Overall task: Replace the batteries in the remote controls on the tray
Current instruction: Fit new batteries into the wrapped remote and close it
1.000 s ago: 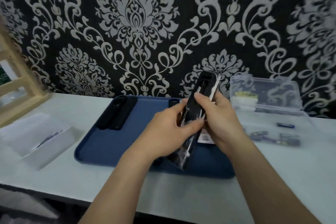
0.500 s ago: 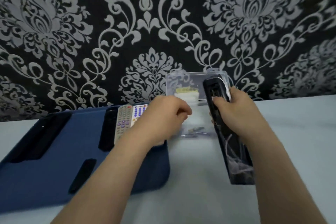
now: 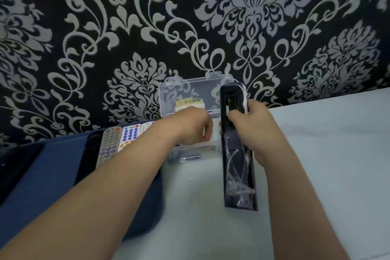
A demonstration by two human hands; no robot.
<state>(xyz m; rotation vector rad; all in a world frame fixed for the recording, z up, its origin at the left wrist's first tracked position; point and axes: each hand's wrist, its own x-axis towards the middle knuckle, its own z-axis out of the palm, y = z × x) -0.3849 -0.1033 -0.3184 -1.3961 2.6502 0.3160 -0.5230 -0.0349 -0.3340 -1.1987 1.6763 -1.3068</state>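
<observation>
Right hand (image 3: 251, 131) clamped round remote (image 3: 238, 175), upright, battery bay open toward viewer, likely for loading. Left hand (image 3: 192, 129) just beside it, fingers curled over clear box (image 3: 190, 91); battery held or not, cannot tell. Tray (image 3: 42, 175) farther left. Since a second ago: left hand off remote, remote carried clear of tray.

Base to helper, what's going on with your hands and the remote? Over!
Right hand grips black remote, battery bay uncovered. Left hand curled over clear box, grasp hidden. Loose batteries lie just below it.
</observation>
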